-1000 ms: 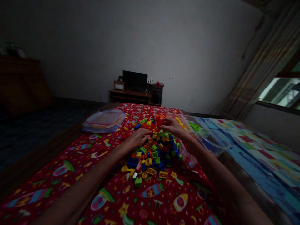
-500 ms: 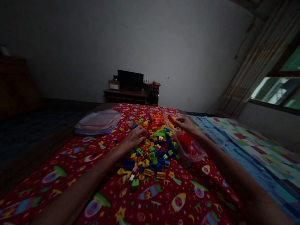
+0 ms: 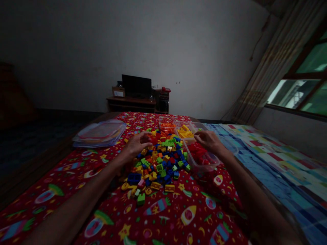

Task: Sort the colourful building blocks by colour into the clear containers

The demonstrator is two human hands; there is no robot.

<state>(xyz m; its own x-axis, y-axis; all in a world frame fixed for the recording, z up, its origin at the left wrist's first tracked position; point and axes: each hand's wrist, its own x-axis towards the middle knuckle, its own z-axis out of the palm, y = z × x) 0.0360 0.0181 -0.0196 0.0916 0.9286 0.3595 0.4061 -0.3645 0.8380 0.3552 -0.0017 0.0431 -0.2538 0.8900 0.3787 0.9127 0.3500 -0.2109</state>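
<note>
**Loose blocks [image 3: 159, 168] lie just beside the left hand [image 3: 136, 144]**

Head view: from the left hand's half-open grip, they spread rightward and toward the person across the red cloth [image 3: 143, 229]. The right hand [image 3: 211, 141] is farther off, over a clear box [image 3: 204, 169], thumb and finger nearly meeting. In this dim light I cannot tell whether either grip has a block.

The mixed toy blocks [image 3: 163, 165], mostly blue, green, yellow and orange, lie in a loose heap. Just to its right, one clear box [image 3: 204, 167] contains red pieces [image 3: 197, 152]; behind it, yellow pieces [image 3: 185, 131] fill another.
</note>
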